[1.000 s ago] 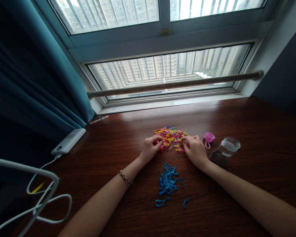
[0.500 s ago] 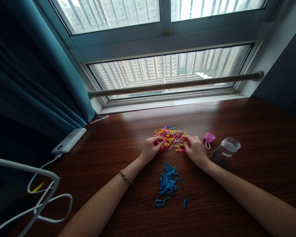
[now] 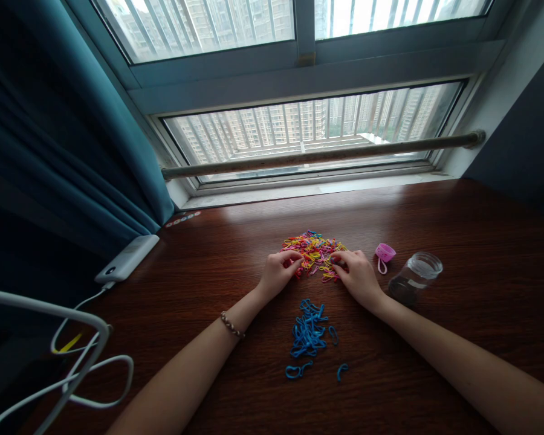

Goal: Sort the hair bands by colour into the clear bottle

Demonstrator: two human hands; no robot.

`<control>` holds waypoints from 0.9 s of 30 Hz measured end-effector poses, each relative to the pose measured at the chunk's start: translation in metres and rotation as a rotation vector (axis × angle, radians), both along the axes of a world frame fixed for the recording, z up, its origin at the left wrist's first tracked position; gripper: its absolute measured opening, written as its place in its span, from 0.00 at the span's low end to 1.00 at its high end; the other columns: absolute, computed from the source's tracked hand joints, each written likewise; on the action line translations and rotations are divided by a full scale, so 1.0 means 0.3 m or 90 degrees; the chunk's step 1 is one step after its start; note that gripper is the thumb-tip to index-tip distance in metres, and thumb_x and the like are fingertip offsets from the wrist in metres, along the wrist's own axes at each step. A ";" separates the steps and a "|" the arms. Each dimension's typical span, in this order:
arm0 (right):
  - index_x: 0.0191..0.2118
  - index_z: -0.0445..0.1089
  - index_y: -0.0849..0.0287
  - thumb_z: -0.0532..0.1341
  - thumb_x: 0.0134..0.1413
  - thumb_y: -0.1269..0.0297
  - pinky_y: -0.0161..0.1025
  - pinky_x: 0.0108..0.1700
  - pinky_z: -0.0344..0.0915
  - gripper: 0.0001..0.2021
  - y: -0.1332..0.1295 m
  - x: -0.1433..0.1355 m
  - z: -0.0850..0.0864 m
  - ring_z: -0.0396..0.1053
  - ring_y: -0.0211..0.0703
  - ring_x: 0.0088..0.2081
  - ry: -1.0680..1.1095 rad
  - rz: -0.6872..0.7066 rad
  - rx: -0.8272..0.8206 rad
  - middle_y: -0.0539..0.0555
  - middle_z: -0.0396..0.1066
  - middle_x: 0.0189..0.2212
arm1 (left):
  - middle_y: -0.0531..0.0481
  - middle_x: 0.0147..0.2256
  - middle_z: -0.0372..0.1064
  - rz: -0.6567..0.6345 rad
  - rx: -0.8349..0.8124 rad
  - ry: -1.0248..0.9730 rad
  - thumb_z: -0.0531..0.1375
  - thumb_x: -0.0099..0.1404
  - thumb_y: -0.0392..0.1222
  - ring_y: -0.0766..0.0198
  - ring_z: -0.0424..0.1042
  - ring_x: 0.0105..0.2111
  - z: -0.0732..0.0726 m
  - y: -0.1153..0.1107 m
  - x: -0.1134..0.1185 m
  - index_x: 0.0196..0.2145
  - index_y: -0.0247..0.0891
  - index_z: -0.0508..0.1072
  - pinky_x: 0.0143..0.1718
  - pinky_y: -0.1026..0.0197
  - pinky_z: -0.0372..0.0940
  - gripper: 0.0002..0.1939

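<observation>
A pile of small red, yellow and pink elastic bands [image 3: 316, 246], with a little blue among them, lies on the brown wooden table [image 3: 199, 260]. At its left edge rests my left hand [image 3: 277, 272], fingers curled and the thumb closed toward the fingertips; anything held there is too small to make out. My right hand [image 3: 356, 275] is at the right edge, thumb and index finger pinched over the bands, with the contents of the pinch unclear. Closer to me is a separate heap of blue elastic bands [image 3: 309, 329]. A few blue ones lie loose beside it.
Right of my right hand lie a pink lid with a loop [image 3: 385, 252] and a clear jar [image 3: 417, 275], partly behind my forearm. On the left are a white power bank [image 3: 127, 260], white cables [image 3: 95, 326] and a blue curtain [image 3: 131, 163]. A metal rail [image 3: 321, 157] crosses the window.
My right hand's fingertips have shifted slightly left and down over the pile, and the thumb and index finger have changed position a little. My left hand and the blue heap look the same.
</observation>
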State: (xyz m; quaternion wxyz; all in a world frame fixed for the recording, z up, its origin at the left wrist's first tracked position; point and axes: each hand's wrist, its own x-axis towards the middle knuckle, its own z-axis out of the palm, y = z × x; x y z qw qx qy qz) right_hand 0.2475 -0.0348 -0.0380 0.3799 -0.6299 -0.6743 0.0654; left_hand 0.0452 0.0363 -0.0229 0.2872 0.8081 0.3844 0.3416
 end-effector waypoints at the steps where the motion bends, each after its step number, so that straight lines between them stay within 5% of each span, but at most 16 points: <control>1: 0.37 0.70 0.57 0.57 0.48 0.71 0.41 0.39 0.59 0.09 -0.001 0.000 0.002 0.62 0.45 0.35 0.007 0.000 -0.003 0.53 0.72 0.31 | 0.52 0.22 0.68 -0.001 0.000 0.001 0.56 0.57 0.45 0.71 0.60 0.19 0.001 0.000 0.000 0.30 0.35 0.74 0.21 0.69 0.56 0.11; 13: 0.32 0.70 0.57 0.57 0.51 0.68 0.39 0.38 0.60 0.05 -0.009 -0.006 0.021 0.65 0.43 0.35 0.058 0.012 0.030 0.52 0.69 0.30 | 0.51 0.24 0.70 0.009 0.035 0.017 0.56 0.59 0.44 0.69 0.63 0.21 -0.007 -0.001 -0.003 0.30 0.35 0.73 0.23 0.67 0.59 0.10; 18: 0.33 0.70 0.58 0.56 0.52 0.66 0.37 0.36 0.61 0.06 -0.017 -0.016 0.033 0.65 0.40 0.32 0.115 0.033 0.068 0.53 0.66 0.29 | 0.47 0.35 0.71 0.016 0.200 0.042 0.53 0.61 0.41 0.62 0.68 0.37 0.007 0.004 -0.013 0.36 0.36 0.72 0.41 0.60 0.63 0.10; 22: 0.34 0.70 0.58 0.56 0.53 0.67 0.36 0.38 0.62 0.06 -0.052 -0.062 0.058 0.65 0.40 0.34 0.141 0.108 0.118 0.54 0.67 0.31 | 0.47 0.53 0.60 -0.056 0.319 0.192 0.50 0.63 0.42 0.57 0.49 0.57 0.031 0.020 -0.007 0.53 0.39 0.60 0.58 0.49 0.43 0.20; 27: 0.40 0.69 0.59 0.53 0.55 0.70 0.34 0.37 0.63 0.10 -0.125 -0.153 0.092 0.64 0.37 0.34 0.075 0.387 0.068 0.54 0.69 0.33 | 0.49 0.57 0.52 -0.119 0.298 0.343 0.47 0.64 0.49 0.56 0.37 0.61 0.030 0.049 0.022 0.60 0.41 0.46 0.58 0.43 0.24 0.28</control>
